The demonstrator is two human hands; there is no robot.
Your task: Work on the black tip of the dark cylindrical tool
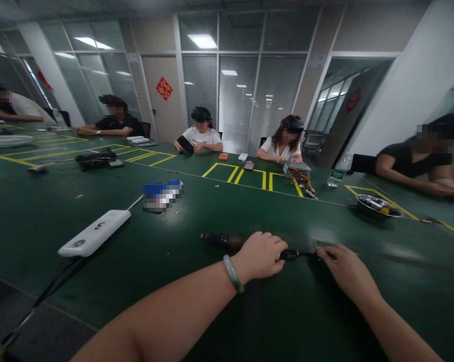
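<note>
My left hand (262, 255), with a green bangle (233, 274) on its wrist, is closed around a dark, rod-shaped tool (227, 240) lying along the green tabletop. The tool's narrow tip points left; its black tapering end (289, 254) sticks out to the right of my fingers. From there a thin dark piece runs to my right hand (340, 261), whose thumb and fingers are pinched together at its end. What exactly those fingertips hold is too small to make out. The tool's middle is hidden under my left hand.
A white power strip (94, 234) lies on the left, its cable hanging off the table edge. Beyond it is a blue-and-white packet (162, 195). Farther off are black cables (96, 158), a metal bowl (377, 206), a water bottle (340, 171) and a metal box with wires (296, 169). Several people sit around.
</note>
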